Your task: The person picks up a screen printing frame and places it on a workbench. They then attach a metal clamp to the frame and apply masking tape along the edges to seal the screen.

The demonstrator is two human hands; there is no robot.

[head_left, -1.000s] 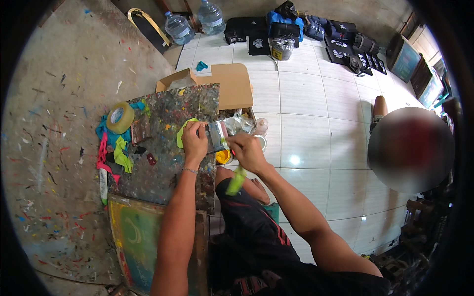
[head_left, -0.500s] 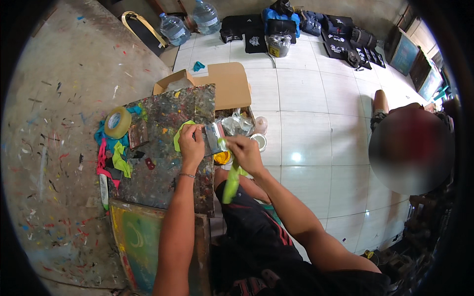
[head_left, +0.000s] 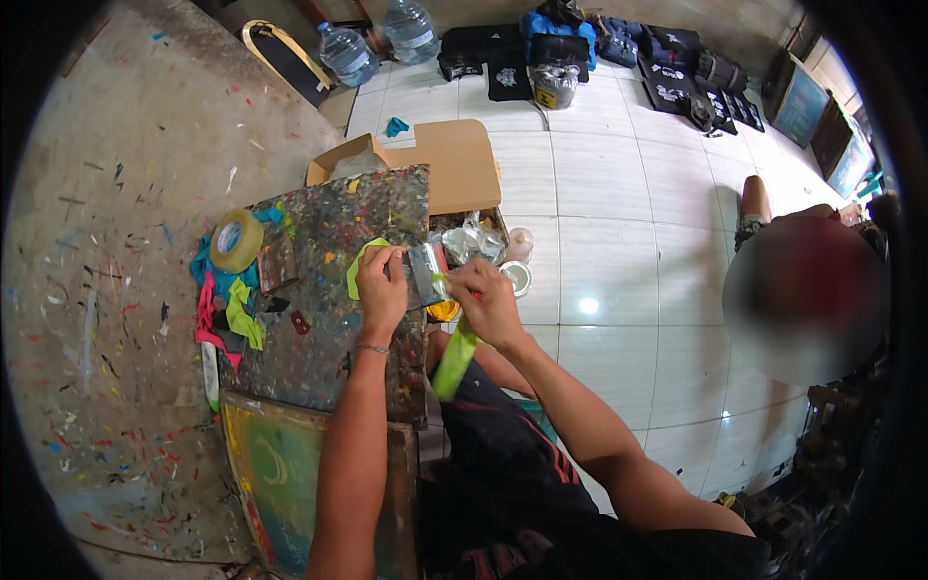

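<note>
Mid-frame, left hand (head_left: 382,282) and right hand (head_left: 486,302) both pinch a small clear plastic bag (head_left: 423,274); right also grips a lime-green strip (head_left: 452,356).

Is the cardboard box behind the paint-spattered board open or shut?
Open: the cardboard box has its flaps folded outward, and crumpled clear plastic shows inside, beyond the paint-spattered board.

A roll of yellowish tape (head_left: 236,241) lies at the left edge of the paint-spattered table (head_left: 319,319), beside a heap of blue, pink and green rags (head_left: 224,307). An open cardboard box (head_left: 454,166) stands on the white tiled floor (head_left: 619,193) behind the table. Farther off, two clear water bottles (head_left: 377,39) stand near folded dark clothes (head_left: 503,58).
</note>
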